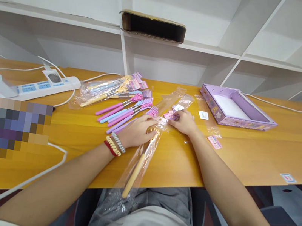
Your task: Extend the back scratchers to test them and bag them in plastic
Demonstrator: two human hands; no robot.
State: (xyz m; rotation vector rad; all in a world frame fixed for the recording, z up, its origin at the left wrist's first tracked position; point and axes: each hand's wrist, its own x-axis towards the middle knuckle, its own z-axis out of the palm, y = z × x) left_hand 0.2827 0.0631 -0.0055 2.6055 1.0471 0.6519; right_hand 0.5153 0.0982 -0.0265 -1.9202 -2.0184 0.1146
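Note:
A yellow back scratcher (135, 171) lies inside a clear plastic bag (147, 162), its handle reaching past the table's front edge. My left hand (138, 129) is at the top of this bag, thumb over the scratcher's head and fingers closed on the plastic. My right hand (185, 122) is closed at the edge of a small pink card (169, 114), beside the bag's upper end; its fingertips are partly hidden. Just left of my hands lie several unbagged back scratchers (119, 115) with pink, blue and purple handles. Behind them is a pile of bagged back scratchers (106, 88) with pink cards.
A purple open box (248, 124) stands at the right back. Near it lie an empty bag (213, 128), a white label (203, 115) and a loose pink card (214, 142). A power strip (40, 87) with cables sits left. A cardboard box (153, 27) rests on the shelf.

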